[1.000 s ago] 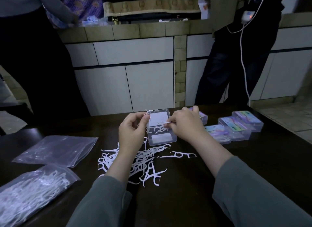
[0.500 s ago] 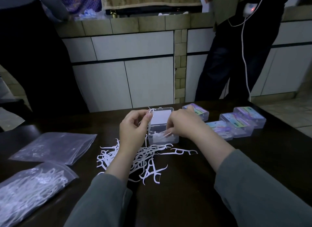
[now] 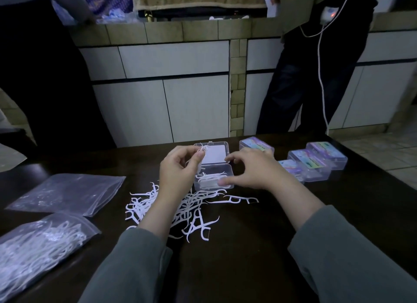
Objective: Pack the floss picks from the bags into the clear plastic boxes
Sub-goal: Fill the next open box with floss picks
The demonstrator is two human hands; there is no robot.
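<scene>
Resting on a dark tabletop (image 3: 248, 246), an open clear box (image 3: 213, 177) is seen at the middle, its lid (image 3: 214, 153) laid back flat on the far side. A few white floss picks (image 3: 211, 178) are lying inside the box. The left hand (image 3: 178, 170) is raised just left of the lid, and a small bunch of picks (image 3: 201, 151) is pinched between its thumb and fingers (image 3: 199, 155). The right hand (image 3: 252, 169) is held over the right edge of the box, its fingers (image 3: 234, 158) curled and slightly spread, with the thumb tip against the front right corner of the box; whether anything is held in it cannot be told.

A loose pile of floss picks (image 3: 180, 209) is scattered on the tabletop just in front of the box, partly hidden under the left forearm. To the left, 2 plastic bags are laid: a nearly flat bag (image 3: 67, 193) farther away and a bag filled with picks (image 3: 38, 246) nearer the edge. To the right of the open box, 4 closed boxes (image 3: 316, 163) with coloured labels are set close together. Grey sleeves (image 3: 338, 264) are worn on both arms. Beyond the tabletop, 2 standing people are partly visible before white cabinets (image 3: 180, 95).
</scene>
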